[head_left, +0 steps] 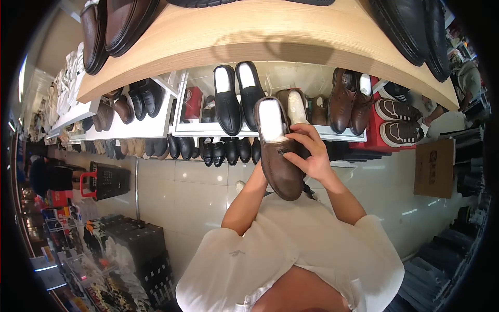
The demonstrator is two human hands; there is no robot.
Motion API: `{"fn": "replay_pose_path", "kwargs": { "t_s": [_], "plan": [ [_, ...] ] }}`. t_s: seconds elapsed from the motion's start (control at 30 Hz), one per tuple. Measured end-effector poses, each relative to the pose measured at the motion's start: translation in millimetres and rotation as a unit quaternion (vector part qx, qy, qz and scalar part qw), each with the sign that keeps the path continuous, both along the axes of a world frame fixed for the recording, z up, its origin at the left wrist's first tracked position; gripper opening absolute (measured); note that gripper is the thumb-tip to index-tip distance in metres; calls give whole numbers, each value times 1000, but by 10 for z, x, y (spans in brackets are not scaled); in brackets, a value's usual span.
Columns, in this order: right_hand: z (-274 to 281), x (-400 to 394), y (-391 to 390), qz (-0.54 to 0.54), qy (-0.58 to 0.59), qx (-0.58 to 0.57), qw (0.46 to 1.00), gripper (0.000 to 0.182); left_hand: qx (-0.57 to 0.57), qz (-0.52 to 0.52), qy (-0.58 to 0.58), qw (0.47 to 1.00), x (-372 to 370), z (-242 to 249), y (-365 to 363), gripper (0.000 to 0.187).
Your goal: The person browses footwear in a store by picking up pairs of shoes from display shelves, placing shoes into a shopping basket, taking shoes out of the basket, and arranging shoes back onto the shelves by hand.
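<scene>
- Touching brown shoe (281, 174) near its opening: right hand (314, 155), fingers half-curled; grip unclear.
- Left hand: hidden behind shoe, can't tell how closed.
- Shoe: up before white shelf's (200, 129) front edge.

Shop interior. Pale wood-grained shelf (228, 23) is spanning the top of the view, its front edge bowing through the lens, soft rounded shadows falling across it. White shelving (163, 113) is running beneath and away to the left. Glossy light tile floor (208, 187) is stretching below, throwing back light in small bright spots; a thin strip (137, 190) is crossing it. Black basket (113, 182) with a red handle is showing at left, a dark case (138, 240) nearer the camera wearer. Brown cardboard box (434, 169) is standing at right. White light strips (47, 268) are glowing near the lower-left edge.
</scene>
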State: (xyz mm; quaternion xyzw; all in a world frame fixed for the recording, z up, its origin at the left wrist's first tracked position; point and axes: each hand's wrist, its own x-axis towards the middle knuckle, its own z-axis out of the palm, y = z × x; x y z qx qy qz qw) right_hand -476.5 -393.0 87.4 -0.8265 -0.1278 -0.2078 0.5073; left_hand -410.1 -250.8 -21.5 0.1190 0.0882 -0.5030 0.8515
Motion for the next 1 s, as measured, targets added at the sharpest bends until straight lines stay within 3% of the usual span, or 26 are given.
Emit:
{"fn": "replay_pose_path", "kwargs": {
  "t_s": [0.17, 0.23, 0.3, 0.33, 0.4, 0.47, 0.53, 0.6, 0.67, 0.77, 0.97, 1.0],
  "plan": [
    [-35, 262, -447, -33, 16, -1, 999, 39, -58, -42, -55, 996, 560, -98, -570, 40],
    [-201, 340, -602, -36, 51, 70, 996, 35, -60, -37, -69, 995, 751, -233, -709, 40],
    [-315, 421, -760, -26, 21, 140, 990, 35, -18, -12, -97, 995, 917, -368, -741, 40],
    [-323, 411, -882, -43, 11, 121, 992, 33, 94, -6, -138, 986, 994, -435, -738, 41],
    [-279, 360, -1058, -45, 1, 206, 978, 30, 163, 105, -206, 959, 1023, -575, -789, 42],
    [-187, 314, -1229, -47, 8, 272, 961, 28, 122, 131, -191, 965, 1012, -527, -698, 40],
    [-136, 353, -1432, -106, 13, 161, 981, 27, 73, 127, -180, 973, 1063, -547, -593, 47],
    [-91, 510, -1577, -139, -26, -42, 989, 28, 56, 133, -149, 978, 1102, -572, -541, 51],
    [-212, 718, -1607, -154, -40, -112, 981, 30, 34, 129, -157, 979, 1109, -446, -510, 45],
    [-538, 950, -1614, -155, -3, -144, 977, 32, 60, 123, -155, 978, 1254, -643, -567, 42],
    [-919, 1008, -1563, -164, 12, -167, 972, 33, 160, 159, -187, 956, 1286, -493, -644, 44],
    [-900, 994, -1580, -161, 29, -169, 972, 35, 192, 202, -240, 930, 1321, -553, -666, 44]
  ]
}}
